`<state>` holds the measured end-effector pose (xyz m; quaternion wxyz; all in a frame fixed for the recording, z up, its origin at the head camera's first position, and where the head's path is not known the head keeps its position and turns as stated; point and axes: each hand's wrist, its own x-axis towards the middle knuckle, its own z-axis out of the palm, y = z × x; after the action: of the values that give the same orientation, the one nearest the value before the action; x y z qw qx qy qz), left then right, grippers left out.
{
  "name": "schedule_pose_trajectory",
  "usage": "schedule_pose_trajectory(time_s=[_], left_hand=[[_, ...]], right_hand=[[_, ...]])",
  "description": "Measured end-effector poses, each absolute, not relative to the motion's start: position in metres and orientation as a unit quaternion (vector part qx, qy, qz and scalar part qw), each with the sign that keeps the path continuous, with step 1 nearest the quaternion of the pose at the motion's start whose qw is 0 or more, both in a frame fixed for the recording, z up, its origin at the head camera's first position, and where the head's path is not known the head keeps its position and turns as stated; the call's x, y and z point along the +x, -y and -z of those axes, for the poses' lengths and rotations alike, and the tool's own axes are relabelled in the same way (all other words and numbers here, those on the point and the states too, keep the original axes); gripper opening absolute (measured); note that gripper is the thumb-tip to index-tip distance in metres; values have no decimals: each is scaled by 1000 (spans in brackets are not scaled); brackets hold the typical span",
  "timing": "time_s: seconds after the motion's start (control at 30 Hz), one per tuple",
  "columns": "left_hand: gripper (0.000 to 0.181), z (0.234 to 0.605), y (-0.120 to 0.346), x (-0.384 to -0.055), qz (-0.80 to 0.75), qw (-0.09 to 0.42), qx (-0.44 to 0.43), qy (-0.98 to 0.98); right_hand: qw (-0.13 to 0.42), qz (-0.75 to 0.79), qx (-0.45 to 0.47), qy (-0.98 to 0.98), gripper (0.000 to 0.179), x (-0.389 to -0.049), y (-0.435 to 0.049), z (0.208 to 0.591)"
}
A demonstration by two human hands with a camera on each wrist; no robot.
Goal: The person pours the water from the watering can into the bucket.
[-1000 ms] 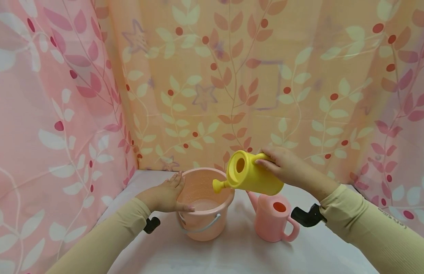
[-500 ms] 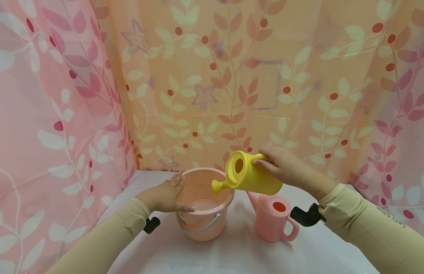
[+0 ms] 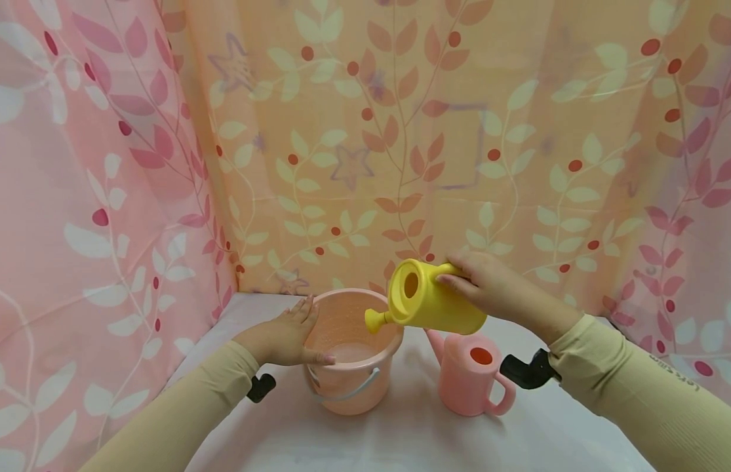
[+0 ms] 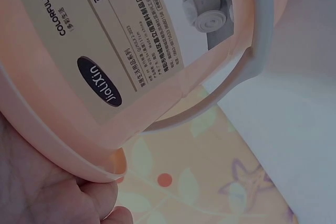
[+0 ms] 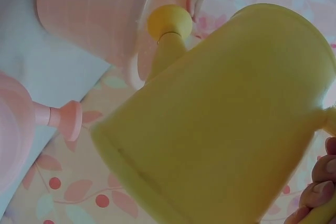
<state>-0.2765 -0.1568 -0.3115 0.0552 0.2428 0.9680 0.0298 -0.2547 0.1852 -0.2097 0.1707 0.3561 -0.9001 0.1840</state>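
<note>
A peach-coloured plastic bucket [image 3: 353, 387] stands upright on the white surface, its pale handle hanging at the front. My left hand [image 3: 282, 337] rests on the bucket's left rim, fingers extended and thumb lying along the near edge. In the left wrist view, the printed label [image 4: 121, 40] shows on the bucket's side. My right hand [image 3: 489, 282] grips the handle of a yellow watering can [image 3: 438, 301], tilted so its sprinkler head [image 3: 374, 320] hangs over the bucket's opening. Whether water is coming out cannot be made out. The right wrist view shows the yellow can's underside and body [image 5: 226, 114].
A pink watering can [image 3: 468, 383] stands upright to the right of the bucket, below the yellow one, with its spout toward the bucket. Floral curtains [image 3: 400, 131] close off the back and both sides of the white surface [image 3: 341, 446].
The yellow watering can has shifted very slightly left with my right hand. My left hand and the bucket look the same as before.
</note>
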Motion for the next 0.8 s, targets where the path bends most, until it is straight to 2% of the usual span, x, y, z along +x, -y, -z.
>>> schedule_pose_trajectory(time_s=[0.8], left_hand=[[113,312,156,-277,-27,55,244,-968]], right_hand=[[169,-181,374,894,14,-256,-184,207]])
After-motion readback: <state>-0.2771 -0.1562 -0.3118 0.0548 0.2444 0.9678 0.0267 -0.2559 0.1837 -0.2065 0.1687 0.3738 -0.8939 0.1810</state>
